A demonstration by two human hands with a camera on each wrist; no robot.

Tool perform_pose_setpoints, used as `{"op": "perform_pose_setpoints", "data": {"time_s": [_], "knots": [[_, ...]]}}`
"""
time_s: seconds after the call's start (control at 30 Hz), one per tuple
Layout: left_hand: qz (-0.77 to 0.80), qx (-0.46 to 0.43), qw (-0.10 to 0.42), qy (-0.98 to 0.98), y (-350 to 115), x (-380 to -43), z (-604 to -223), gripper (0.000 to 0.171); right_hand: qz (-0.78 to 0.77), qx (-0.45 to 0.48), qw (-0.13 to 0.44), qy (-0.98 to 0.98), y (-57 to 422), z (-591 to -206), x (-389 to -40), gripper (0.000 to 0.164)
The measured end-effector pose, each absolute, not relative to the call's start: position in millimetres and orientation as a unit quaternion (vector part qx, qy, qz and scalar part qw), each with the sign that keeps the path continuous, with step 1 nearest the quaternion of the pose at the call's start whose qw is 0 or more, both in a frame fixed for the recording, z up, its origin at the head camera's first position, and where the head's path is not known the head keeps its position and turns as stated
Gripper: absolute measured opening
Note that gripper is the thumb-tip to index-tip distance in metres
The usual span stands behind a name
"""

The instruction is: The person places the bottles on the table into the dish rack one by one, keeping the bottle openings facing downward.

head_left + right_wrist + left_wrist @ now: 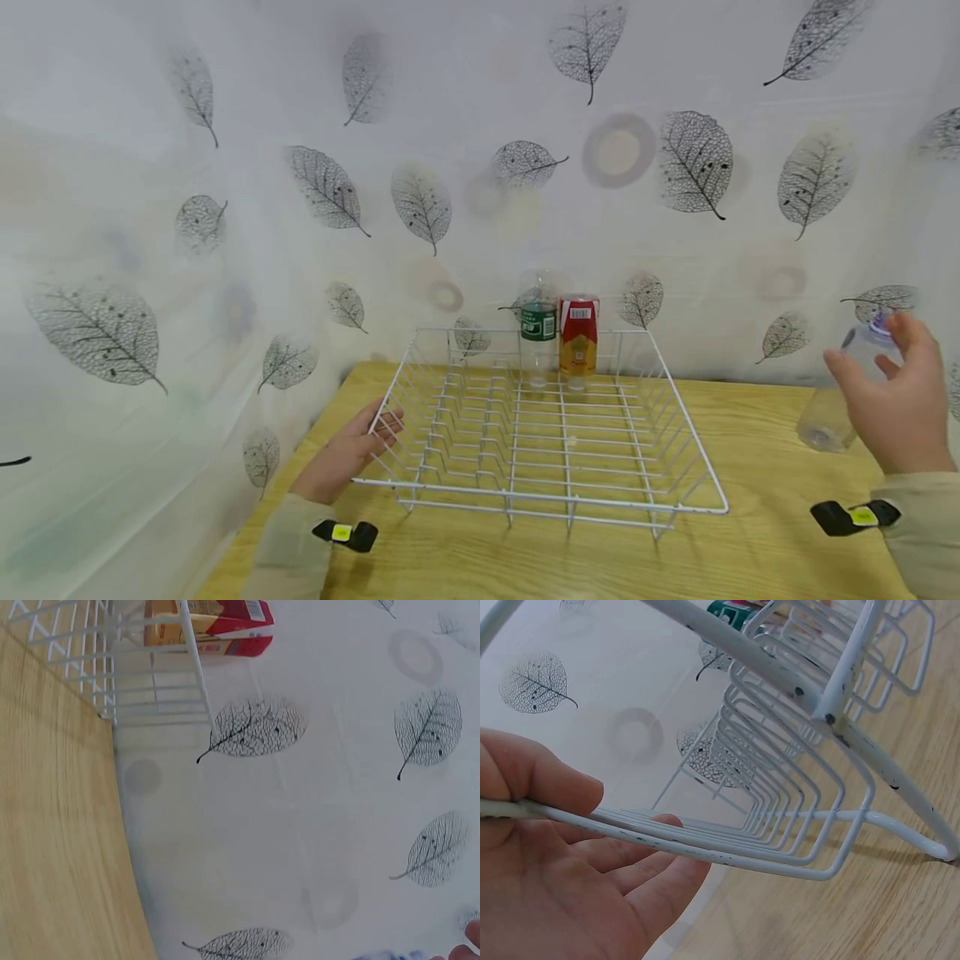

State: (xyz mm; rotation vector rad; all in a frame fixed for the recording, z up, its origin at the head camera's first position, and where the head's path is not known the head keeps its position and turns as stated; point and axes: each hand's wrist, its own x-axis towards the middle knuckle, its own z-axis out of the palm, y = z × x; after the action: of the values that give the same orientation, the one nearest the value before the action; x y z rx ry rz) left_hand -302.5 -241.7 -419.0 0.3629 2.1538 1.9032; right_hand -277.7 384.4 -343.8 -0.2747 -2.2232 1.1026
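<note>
A white wire dish rack (525, 492) stands on the table in the head view. My left hand (367, 437) grips its left side; in the left wrist view the thumb (570, 787) lies over a rim wire (727, 860) and the other fingers reach beneath it. At the far right is a clear plastic bottle (821, 425) with a purple cap (879, 323). My right hand (903, 408) is in front of it, thumb and forefinger spread apart near its top; contact cannot be made out. Only fingertips (465, 952) show in the right wrist view.
At the rack's back stand a clear bottle with a green label (537, 321) and a red and yellow container (578, 337). A leaf-patterned sheet (480, 108) hangs behind and left of the wooden table (465, 567).
</note>
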Motion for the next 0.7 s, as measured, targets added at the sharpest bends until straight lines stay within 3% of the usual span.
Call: {"op": "perform_pose_setpoints", "data": {"time_s": [0.1, 0.23, 0.57, 0.7], "knots": [[0.653, 0.125, 0.123, 0.737, -241.7, -303.5, -419.5, 0.068, 0.417, -0.16, 0.339, -0.828, 400.9, -356.2, -272.1, 0.077], [0.654, 0.118, 0.122, 0.738, -241.5, -304.1, -419.7, 0.068, 0.436, -0.205, 0.327, -0.813, 423.1, -379.0, -273.4, 0.079], [0.654, 0.112, 0.125, 0.738, -240.2, -304.1, -419.7, 0.067, 0.489, -0.23, 0.174, -0.823, 471.7, -448.8, -292.2, 0.103], [0.657, 0.109, 0.125, 0.736, -240.2, -304.5, -420.0, 0.068, 0.478, -0.206, 0.142, -0.842, 475.1, -460.3, -300.0, 0.106]]}}
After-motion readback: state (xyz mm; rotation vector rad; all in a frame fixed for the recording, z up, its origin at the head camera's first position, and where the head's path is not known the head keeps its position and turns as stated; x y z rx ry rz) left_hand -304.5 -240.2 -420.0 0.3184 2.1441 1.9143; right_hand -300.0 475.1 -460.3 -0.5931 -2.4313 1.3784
